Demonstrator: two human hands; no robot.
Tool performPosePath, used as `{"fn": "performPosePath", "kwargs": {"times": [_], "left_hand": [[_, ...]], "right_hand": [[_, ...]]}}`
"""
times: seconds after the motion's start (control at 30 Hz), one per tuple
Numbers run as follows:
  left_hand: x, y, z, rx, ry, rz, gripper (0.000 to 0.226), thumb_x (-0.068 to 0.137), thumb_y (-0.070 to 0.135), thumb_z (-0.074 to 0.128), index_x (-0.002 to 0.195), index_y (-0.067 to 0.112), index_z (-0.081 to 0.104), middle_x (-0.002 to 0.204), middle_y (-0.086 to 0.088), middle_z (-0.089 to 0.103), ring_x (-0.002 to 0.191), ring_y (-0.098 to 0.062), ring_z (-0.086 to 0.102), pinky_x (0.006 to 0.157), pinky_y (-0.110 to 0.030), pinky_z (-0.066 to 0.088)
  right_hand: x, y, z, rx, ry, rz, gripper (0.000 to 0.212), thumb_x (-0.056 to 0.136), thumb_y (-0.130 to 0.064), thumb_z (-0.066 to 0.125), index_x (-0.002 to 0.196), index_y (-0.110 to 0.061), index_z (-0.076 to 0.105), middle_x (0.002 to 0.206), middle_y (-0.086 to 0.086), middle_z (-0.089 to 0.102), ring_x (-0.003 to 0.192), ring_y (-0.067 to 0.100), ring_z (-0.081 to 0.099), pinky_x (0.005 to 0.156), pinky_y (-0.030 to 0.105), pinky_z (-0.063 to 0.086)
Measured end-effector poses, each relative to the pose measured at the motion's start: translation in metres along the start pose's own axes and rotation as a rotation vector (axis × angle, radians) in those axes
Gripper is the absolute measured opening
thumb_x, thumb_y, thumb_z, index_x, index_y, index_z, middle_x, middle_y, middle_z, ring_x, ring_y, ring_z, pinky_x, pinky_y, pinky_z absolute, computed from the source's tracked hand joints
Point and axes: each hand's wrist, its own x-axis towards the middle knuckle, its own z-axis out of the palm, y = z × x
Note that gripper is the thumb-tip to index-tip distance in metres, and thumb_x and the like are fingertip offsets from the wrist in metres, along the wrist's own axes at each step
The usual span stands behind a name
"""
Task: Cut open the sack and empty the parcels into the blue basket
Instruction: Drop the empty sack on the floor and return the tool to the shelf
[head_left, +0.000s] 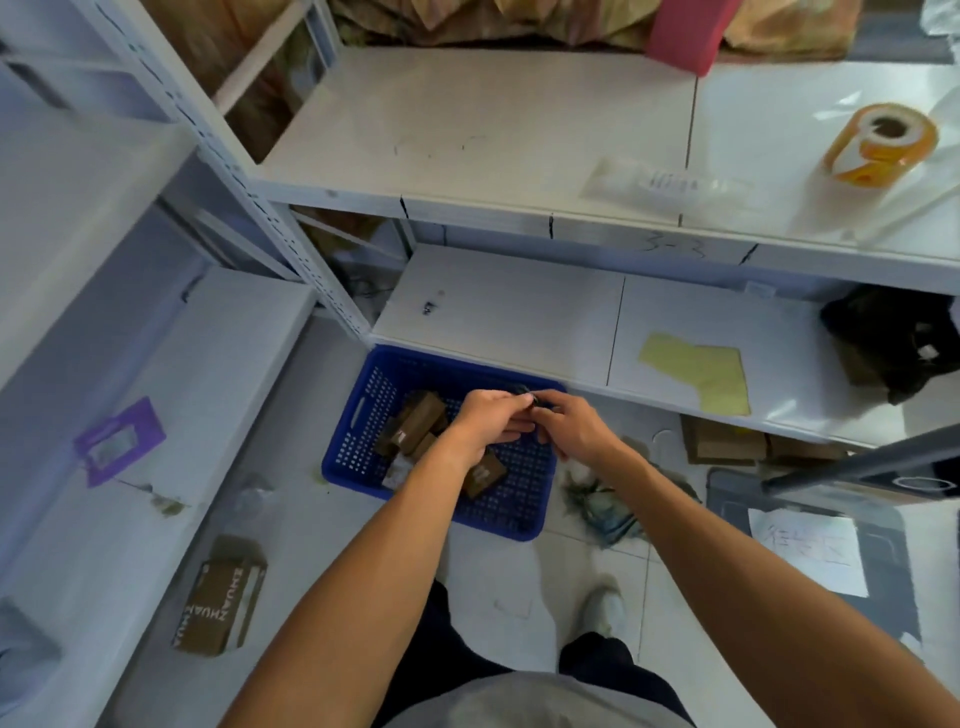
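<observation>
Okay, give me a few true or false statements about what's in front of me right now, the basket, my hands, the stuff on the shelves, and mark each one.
1. The blue basket sits on the floor and holds brown parcels. True.
2. The left hand and right hand meet above the basket, holding a small dark item. True.
3. The orange tape roll lies inside the basket. False: it stands on the upper shelf, at the right.
4. The yellow sheet is on the floor. False: it lies on the lower shelf.
</observation>
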Motion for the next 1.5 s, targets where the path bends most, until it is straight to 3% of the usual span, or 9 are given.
{"fn": "performPosePath", "kwargs": {"times": [0.1, 0.23, 0.37, 0.5, 0.63, 0.77, 1.17, 1.33, 1.5], "left_hand": [[0.025, 0.003, -0.036, -0.063, -0.050, -0.034, 0.028, 0.099, 0.022, 0.062, 0.118, 0.002, 0.069, 0.105, -0.013, 0.076, 0.097, -0.026, 0.074, 0.094, -0.040, 0.058], [0.071, 0.009, -0.099, -0.158, -0.059, -0.093, 0.019, 0.100, 0.019, 0.061, 0.111, 0.005, 0.066, 0.093, -0.009, 0.072, 0.081, -0.020, 0.070, 0.067, -0.028, 0.060], [0.134, 0.009, -0.155, -0.109, -0.120, -0.155, 0.018, 0.099, 0.021, 0.063, 0.108, 0.008, 0.068, 0.092, -0.007, 0.075, 0.086, -0.021, 0.072, 0.083, -0.036, 0.058], [0.192, 0.011, -0.177, -0.150, -0.177, -0.210, 0.016, 0.098, 0.021, 0.064, 0.107, 0.008, 0.067, 0.094, -0.007, 0.075, 0.088, -0.020, 0.071, 0.082, -0.033, 0.056], [0.249, 0.000, -0.176, -0.206, -0.176, -0.224, 0.011, 0.096, 0.023, 0.066, 0.103, 0.014, 0.068, 0.097, -0.006, 0.075, 0.093, -0.019, 0.071, 0.091, -0.034, 0.055], [0.312, -0.032, -0.165, -0.206, -0.123, -0.270, 0.009, 0.096, 0.023, 0.067, 0.098, 0.014, 0.068, 0.095, -0.006, 0.075, 0.092, -0.020, 0.071, 0.089, -0.034, 0.055], [0.503, -0.091, -0.114, -0.203, -0.062, -0.204, 0.009, 0.099, 0.017, 0.063, 0.098, 0.007, 0.064, 0.087, -0.006, 0.074, 0.079, -0.015, 0.071, 0.069, -0.027, 0.059], [0.543, -0.094, -0.097, -0.217, -0.120, -0.180, 0.011, 0.103, 0.011, 0.055, 0.096, 0.005, 0.061, 0.083, -0.007, 0.074, 0.074, -0.017, 0.071, 0.066, -0.028, 0.059], [0.553, -0.093, -0.085, -0.186, -0.119, -0.169, 0.014, 0.103, 0.006, 0.052, 0.093, 0.003, 0.060, 0.084, -0.009, 0.072, 0.073, -0.019, 0.070, 0.067, -0.031, 0.060]], "right_hand": [[0.027, -0.017, 0.021, -0.028, 0.029, 0.062, 0.029, 0.102, -0.031, 0.049, 0.125, -0.020, 0.063, 0.070, 0.006, 0.066, 0.048, 0.018, 0.055, 0.042, 0.027, 0.044], [0.073, -0.031, 0.057, -0.051, 0.162, 0.164, 0.030, 0.098, -0.040, 0.056, 0.107, -0.013, 0.063, 0.078, 0.008, 0.069, 0.052, 0.019, 0.058, 0.047, 0.029, 0.047], [0.120, -0.038, 0.086, 0.014, 0.283, 0.233, 0.018, 0.099, -0.035, 0.058, 0.098, -0.016, 0.059, 0.085, 0.006, 0.066, 0.059, 0.018, 0.057, 0.054, 0.030, 0.047], [0.175, -0.033, 0.101, 0.218, 0.382, 0.315, 0.012, 0.098, -0.018, 0.057, 0.087, -0.017, 0.062, 0.086, 0.014, 0.068, 0.059, 0.022, 0.058, 0.060, 0.037, 0.052], [0.234, -0.008, 0.110, 0.347, 0.526, 0.366, 0.011, 0.096, -0.016, 0.059, 0.086, -0.013, 0.064, 0.086, 0.019, 0.072, 0.058, 0.022, 0.059, 0.068, 0.044, 0.058], [0.289, 0.040, 0.119, 0.441, 0.528, 0.390, 0.008, 0.098, -0.014, 0.059, 0.094, -0.009, 0.063, 0.081, 0.014, 0.067, 0.051, 0.018, 0.052, 0.056, 0.036, 0.049], [0.457, 0.183, 0.118, 0.373, 0.583, 0.315, 0.014, 0.096, -0.014, 0.056, 0.101, -0.018, 0.069, 0.080, 0.010, 0.067, 0.049, 0.020, 0.053, 0.049, 0.031, 0.048], [0.502, 0.216, 0.111, 0.231, 0.662, 0.276, 0.015, 0.094, -0.023, 0.056, 0.100, -0.027, 0.069, 0.090, 0.008, 0.072, 0.071, 0.027, 0.068, 0.069, 0.047, 0.062], [0.513, 0.231, 0.108, 0.158, 0.680, 0.264, 0.017, 0.095, -0.023, 0.054, 0.103, -0.026, 0.069, 0.088, 0.007, 0.072, 0.076, 0.027, 0.070, 0.072, 0.046, 0.062]]}}
